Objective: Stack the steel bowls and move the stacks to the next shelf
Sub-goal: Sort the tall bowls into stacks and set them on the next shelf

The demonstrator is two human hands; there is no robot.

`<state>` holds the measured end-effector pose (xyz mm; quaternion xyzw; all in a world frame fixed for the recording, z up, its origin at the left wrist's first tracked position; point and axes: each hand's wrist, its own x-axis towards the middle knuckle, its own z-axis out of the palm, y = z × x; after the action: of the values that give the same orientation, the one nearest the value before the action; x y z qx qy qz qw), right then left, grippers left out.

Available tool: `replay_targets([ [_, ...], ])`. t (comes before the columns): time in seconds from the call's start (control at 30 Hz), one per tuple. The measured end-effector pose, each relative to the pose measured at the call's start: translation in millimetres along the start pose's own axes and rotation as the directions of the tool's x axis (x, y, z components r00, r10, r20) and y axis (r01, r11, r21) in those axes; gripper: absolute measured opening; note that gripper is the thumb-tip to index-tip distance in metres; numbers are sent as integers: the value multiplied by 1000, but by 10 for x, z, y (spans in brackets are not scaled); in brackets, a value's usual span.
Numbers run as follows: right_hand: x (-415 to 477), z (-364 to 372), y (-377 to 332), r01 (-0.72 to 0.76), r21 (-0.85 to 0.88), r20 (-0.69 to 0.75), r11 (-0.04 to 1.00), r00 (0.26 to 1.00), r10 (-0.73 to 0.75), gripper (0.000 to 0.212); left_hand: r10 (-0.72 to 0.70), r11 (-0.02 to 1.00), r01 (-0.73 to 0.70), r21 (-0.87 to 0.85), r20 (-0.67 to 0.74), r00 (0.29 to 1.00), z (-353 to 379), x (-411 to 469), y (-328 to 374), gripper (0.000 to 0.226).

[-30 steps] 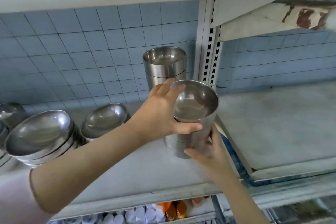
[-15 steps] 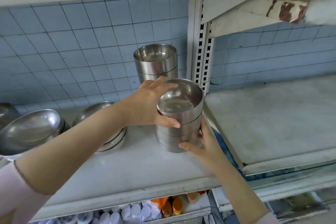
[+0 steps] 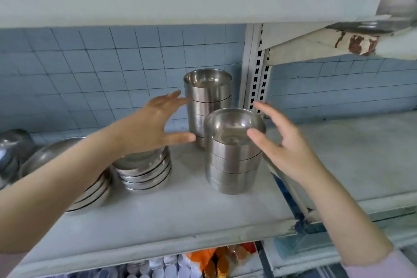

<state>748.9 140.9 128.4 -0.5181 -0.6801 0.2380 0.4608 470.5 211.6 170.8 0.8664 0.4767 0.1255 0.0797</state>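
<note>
A tall stack of shiny straight-sided steel bowls (image 3: 233, 165) stands on the pale grey metal shelf (image 3: 180, 210), with a second like stack (image 3: 207, 95) behind it against the blue tiled wall (image 3: 90, 70). The left hand (image 3: 153, 128) and right hand (image 3: 286, 149) flank it, fingers spread, grasping nothing. Beyond the slotted white upright (image 3: 256, 70) lies the neighbouring shelf (image 3: 349, 153).

Left hand (image 3: 155, 124) extending forward, fingers straight and spread, thumb pointing right, holding nothing. Right hand (image 3: 286, 144) hovering opposite, palm facing left, fingers spread, slightly bent, gripping nothing. Left forearm (image 3: 67, 176) and right forearm (image 3: 338, 210) bare, rising from lower corners.
</note>
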Motion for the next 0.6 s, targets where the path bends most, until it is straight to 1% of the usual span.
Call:
replay_targets([
  [0.07, 188, 135, -315, 103, -74, 50, 992, 994, -99, 57, -32, 998, 34, 51, -40, 999, -188, -197, -296, 95],
  [0.13, 382, 406, -628, 200, -139, 129, 970, 975, -183, 60, -116, 990, 123, 71, -89, 989, -387, -457, -637, 92],
  [0.17, 481, 572, -785, 230, -155, 180, 961, 963, -202, 62, -154, 984, 163, 72, -115, 981, -493, -605, -813, 92],
  [0.23, 690, 963, -1066, 274, -171, 278, 946, 935, -221, 61, -216, 969, 232, 89, -161, 963, -708, -951, -1191, 92],
  [0.33, 996, 1651, -1410, 349, -216, 403, 912, 883, -242, 61, -304, 932, 334, 141, -198, 932, -1020, -1539, -1759, 103],
  [0.43, 1241, 2388, -1740, 390, -213, 504, 896, 829, -241, 64, -425, 879, 460, 124, -231, 875, -1294, -2149, -2330, 103],
  [0.5, 1376, 2872, -1936, 423, -216, 557, 880, 794, -245, 64, -493, 843, 525, 119, -218, 842, -1420, -2514, -2656, 108],
  [0.57, 1490, 3338, -2106, 437, -224, 601, 871, 766, -230, 61, -534, 820, 561, 112, -202, 821, -1481, -2812, -2953, 109],
  [0.6, 1548, 3556, -2175, 438, -229, 618, 870, 756, -218, 61, -545, 815, 570, 105, -197, 815, -1490, -2925, -3099, 114],
])
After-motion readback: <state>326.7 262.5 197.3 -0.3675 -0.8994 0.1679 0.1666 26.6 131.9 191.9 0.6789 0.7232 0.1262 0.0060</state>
